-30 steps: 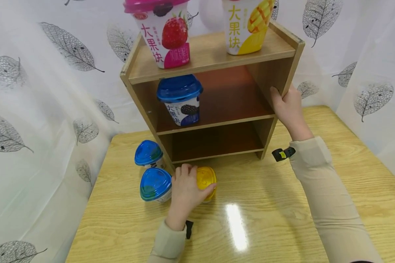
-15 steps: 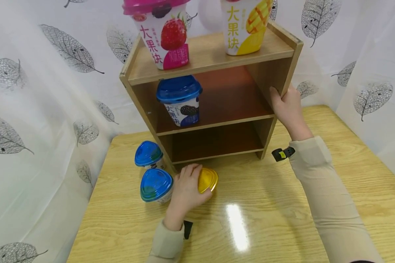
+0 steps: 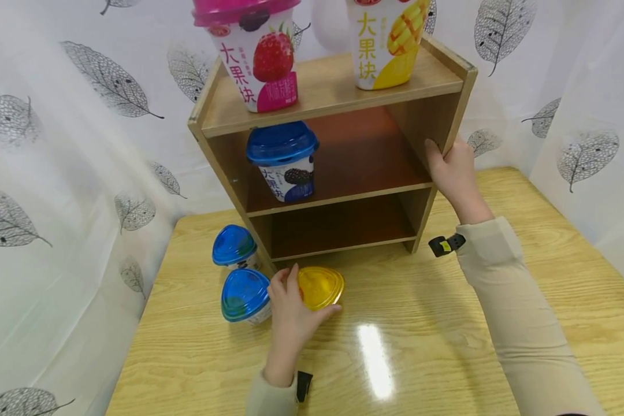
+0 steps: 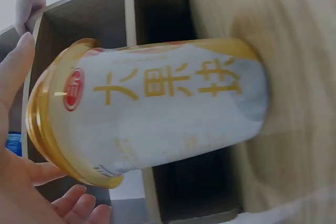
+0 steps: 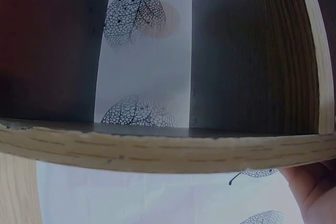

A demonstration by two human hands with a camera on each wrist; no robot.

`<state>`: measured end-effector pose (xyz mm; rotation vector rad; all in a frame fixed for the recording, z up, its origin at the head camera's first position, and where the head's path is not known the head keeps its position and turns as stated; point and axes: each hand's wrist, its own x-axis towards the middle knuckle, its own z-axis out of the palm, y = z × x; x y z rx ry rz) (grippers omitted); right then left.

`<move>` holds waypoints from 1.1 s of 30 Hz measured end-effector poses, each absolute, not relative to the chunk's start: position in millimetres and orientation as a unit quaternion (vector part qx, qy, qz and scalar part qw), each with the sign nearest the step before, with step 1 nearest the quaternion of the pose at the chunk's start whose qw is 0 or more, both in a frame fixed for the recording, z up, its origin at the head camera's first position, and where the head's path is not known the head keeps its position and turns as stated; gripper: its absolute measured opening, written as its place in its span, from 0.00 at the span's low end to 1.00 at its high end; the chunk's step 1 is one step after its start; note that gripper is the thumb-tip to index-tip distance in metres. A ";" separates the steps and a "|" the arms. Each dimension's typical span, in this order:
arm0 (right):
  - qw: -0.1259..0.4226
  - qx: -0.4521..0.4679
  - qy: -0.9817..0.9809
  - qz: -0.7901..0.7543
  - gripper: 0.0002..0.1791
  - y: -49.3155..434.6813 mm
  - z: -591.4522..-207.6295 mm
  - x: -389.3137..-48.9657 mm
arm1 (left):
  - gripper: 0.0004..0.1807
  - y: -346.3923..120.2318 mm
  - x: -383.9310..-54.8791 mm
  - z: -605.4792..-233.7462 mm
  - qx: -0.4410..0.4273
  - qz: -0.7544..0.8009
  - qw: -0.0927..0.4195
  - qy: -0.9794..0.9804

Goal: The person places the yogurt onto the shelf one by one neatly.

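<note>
A yogurt cup with a yellow lid [image 3: 321, 287] stands upright on the table in front of the wooden shelf [image 3: 338, 195]. My left hand [image 3: 293, 312] is spread at its left side, thumb out toward the near side. In the left wrist view the thumb is clear of the cup [image 4: 168, 95]; whether the other fingers touch its lid is hard to tell. My right hand [image 3: 455, 176] grips the shelf's right side panel, thumb on the inner face and the other fingers hidden behind. Only part of that hand [image 5: 315, 190] shows in the right wrist view.
Two blue-lidded cups, one nearer [image 3: 245, 294] and one farther [image 3: 234, 245], stand left of the shelf. A blackberry cup [image 3: 286, 164] is on the middle level. A strawberry cup [image 3: 262, 63] and a mango cup [image 3: 387, 46] stand on top. Leaf-patterned cloth hangs behind.
My left fingers, earlier around the yellow lid, have spread and drawn back to the left. The yellow-lidded cup has turned, and more of its lid shows. My right hand stays on the shelf.
</note>
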<state>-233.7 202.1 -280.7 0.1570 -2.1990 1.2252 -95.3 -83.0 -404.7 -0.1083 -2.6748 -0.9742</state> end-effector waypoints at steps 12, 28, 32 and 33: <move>0.323 0.054 -0.827 0.457 0.17 203.2 -280.6 -233.5 | 0.50 -86.7 -93.8 -414.8 -0.020 -0.410 0.121 -0.904; 0.305 0.056 -0.830 0.463 0.19 202.8 -280.0 -233.9 | 0.31 -106.5 -105.3 -417.5 -0.079 -0.511 0.079 -0.852; 0.308 0.053 -0.829 0.464 0.18 201.7 -280.2 -234.2 | 0.30 -109.6 -106.6 -419.2 -0.090 -0.540 0.064 -0.834; 0.308 0.053 -0.828 0.465 0.18 201.4 -280.2 -234.1 | 0.29 -110.1 -107.0 -420.2 -0.091 -0.549 0.060 -0.829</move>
